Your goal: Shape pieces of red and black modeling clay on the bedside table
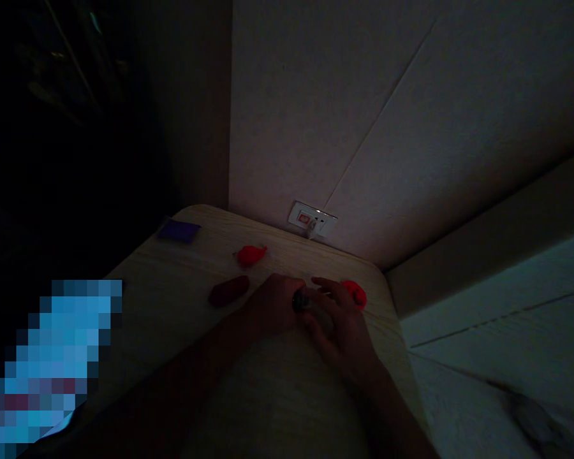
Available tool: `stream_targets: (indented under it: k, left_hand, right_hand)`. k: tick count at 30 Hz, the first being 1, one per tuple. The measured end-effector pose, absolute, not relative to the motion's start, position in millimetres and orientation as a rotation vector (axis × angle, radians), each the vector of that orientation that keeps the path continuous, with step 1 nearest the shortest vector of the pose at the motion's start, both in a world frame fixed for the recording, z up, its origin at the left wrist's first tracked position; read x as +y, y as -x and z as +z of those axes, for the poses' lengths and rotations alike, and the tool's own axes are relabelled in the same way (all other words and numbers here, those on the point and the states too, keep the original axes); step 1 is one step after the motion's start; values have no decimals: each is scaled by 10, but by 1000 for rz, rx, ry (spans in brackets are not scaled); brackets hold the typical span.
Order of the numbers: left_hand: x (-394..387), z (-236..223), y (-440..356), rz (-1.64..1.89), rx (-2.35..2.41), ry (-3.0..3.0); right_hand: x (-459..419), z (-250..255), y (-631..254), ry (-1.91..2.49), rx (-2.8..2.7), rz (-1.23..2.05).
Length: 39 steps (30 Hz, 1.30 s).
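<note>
In the dim head view, my left hand (pixel 278 305) is closed around a small dark round object (pixel 300 299) with a shiny top, whose kind I cannot make out. From the right, the thumb and index finger of my right hand (pixel 340 328) pinch at the same object. The other right fingers are bent and reach close to a bright red round piece (pixel 354 294) with dark marks. Left of my left hand lies a dark red elongated block (pixel 228 291). Beyond it sits a bright red lump (pixel 251 255), seemingly in clear wrapping.
A purple packet (pixel 179 231) rests near the far left corner of the pale wooden table (pixel 263 395). Behind the table is a wall with a socket and switch plate (pixel 313 218), something plugged in. A bright pixelated patch (pixel 57 357) covers the lower left.
</note>
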<state>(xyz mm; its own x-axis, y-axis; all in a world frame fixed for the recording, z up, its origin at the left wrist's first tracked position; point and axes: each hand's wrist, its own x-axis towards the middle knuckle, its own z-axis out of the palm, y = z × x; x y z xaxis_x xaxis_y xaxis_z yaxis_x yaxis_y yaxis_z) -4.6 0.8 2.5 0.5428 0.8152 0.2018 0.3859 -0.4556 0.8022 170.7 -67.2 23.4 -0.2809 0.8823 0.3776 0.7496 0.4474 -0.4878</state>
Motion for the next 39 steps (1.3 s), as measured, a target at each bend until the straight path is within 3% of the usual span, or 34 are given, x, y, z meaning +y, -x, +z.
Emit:
stream_targets:
  k: [8, 18, 26, 35, 39]
  left_hand:
    - [-8, 11, 85, 748, 698, -2051]
    - [25, -4, 42, 777, 842, -1971]
    - [-12, -66, 14, 817, 771, -2097]
    - [-31, 0, -45, 866, 833, -1969]
    - [-43, 42, -48, 827, 899, -1990]
  right_hand:
    - [-699, 357, -1703, 1104, -2191, 547]
    - [-676, 318, -1620, 1425, -2230, 39]
    - [-651, 228, -1626, 1266, -2054, 365]
    - [-499, -22, -1610, 1056, -1455, 990]
    - [-482, -22, -1671, 1019, -1450, 964]
